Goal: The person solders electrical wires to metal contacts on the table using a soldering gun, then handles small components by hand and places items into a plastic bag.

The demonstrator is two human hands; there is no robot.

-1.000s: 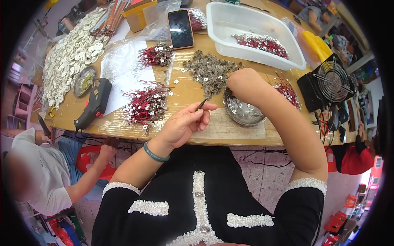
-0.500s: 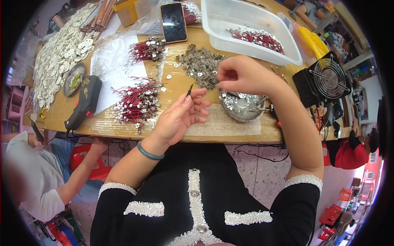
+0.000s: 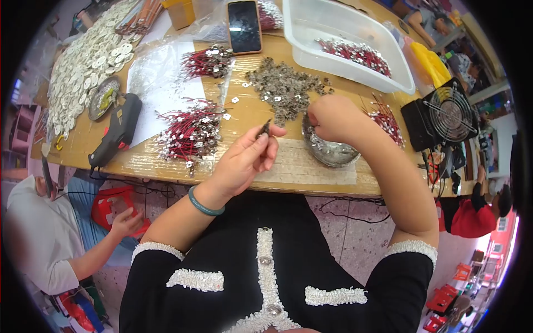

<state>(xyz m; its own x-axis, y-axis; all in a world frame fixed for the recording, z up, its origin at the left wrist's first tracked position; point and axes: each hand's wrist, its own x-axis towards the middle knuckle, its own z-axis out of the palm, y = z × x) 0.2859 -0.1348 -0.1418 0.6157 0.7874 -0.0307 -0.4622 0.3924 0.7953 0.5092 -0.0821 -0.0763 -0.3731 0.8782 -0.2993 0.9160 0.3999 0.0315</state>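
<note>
My left hand (image 3: 247,158) pinches a small dark pointed piece (image 3: 265,129) between thumb and forefinger, its other fingers curled. My right hand (image 3: 336,119) is closed over the round metal bowl (image 3: 333,158), which has silvery bits in it; anything in those fingertips is hidden. Beyond both hands spreads a pile of small dull metal pieces (image 3: 280,86). Left of it are a bundle of red wires with white and metal ends (image 3: 189,130) and a smaller red-wire bundle (image 3: 208,61). More red wires (image 3: 387,122) lie right of my right hand.
A clear plastic bin (image 3: 355,69) holds red wires at the back. A phone (image 3: 244,28) stands near it. Leftward are a glue gun (image 3: 117,130), a small dish (image 3: 104,99) and heaped white discs (image 3: 83,77). A black fan (image 3: 444,114) stands right. A co-worker's hand (image 3: 126,222) is at left.
My right hand has moved right and down over the bowl. My left fingers have curled in, and the dark piece is tilted differently. The co-worker's hand has lowered. The view has shifted slightly.
</note>
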